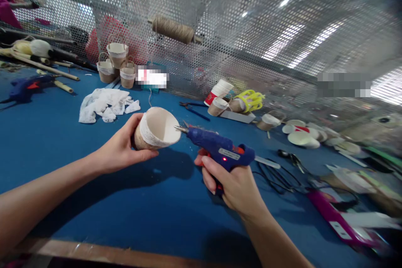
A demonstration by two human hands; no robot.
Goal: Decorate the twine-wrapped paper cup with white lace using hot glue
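In my left hand (pixel 125 144) is a paper cup (pixel 159 127), tilted with its mouth toward the right. White lace runs round its rim, and brown twine-like wrapping covers the lower side. A thin string end rises behind it. My right hand (pixel 226 178) is wrapped round the grip of a blue glue gun (pixel 216 142) with a small red light lit. Its metal nozzle reaches the right edge of the cup's rim; I cannot tell whether they touch. A glue stick (pixel 268 162) pokes out of the gun's back.
Crumpled white lace (pixel 105 105) lies left of the cup. Small handled buckets (pixel 117 55) are stacked behind it. A second glue gun (pixel 29 86) rests far left. Pliers (pixel 195 109), a red-white cup (pixel 219 92) and a purple power strip (pixel 337 220) lie about. A twine spool (pixel 172 29) hangs on the mesh.
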